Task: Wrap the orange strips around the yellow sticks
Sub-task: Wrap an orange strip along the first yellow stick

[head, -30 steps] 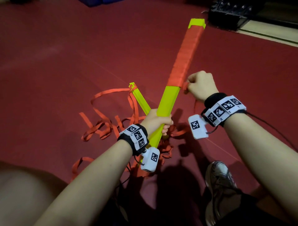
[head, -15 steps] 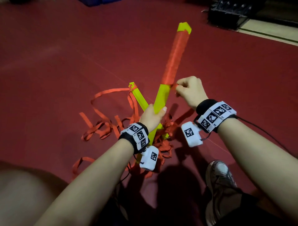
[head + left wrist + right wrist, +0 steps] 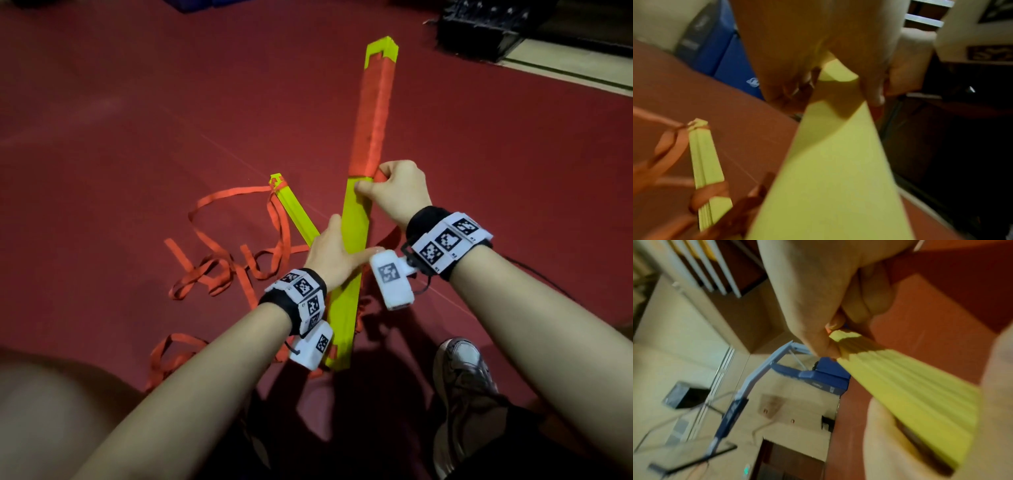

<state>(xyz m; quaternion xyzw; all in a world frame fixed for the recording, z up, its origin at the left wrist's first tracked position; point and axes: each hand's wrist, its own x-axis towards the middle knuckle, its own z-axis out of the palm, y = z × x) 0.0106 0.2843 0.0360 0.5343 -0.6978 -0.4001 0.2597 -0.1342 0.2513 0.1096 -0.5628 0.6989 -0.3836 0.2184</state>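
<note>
1. At the centre of the head view, right hand [image 3: 394, 195]: fingers curled, pinching the orange strip [image 3: 371, 116] against the held yellow stick [image 3: 356, 222] at the lower edge of the wound section. The right-wrist view confirms fingertips [image 3: 833, 352] pressed on the stick's ribbed face.
2. Left hand [image 3: 334, 255]: fingers and thumb round the bare yellow stretch below, steadying the stick, which slants up and away from the person.
3. Held stick: orange winding covers the upper part; a short yellow tip shows above it; the lower part is bare. Judged about half done.
4. Second yellow stick [image 3: 294, 214]: lies on the floor [image 3: 137, 137] just left of the hands, a strip tied at its far tip, otherwise unwrapped.
5. Loose strip [image 3: 219, 270]: looped and tangled on the floor, left of and below the held stick.
6. Shoe [image 3: 462, 373]: lower right, near the stick's base.
7. Handling note, as judgement: keep the strip taut, lay each turn overlapping the previous one with no yellow gap, rotate the stick with the left hand, and feed slack so that the floor tangle does not snag.
</note>
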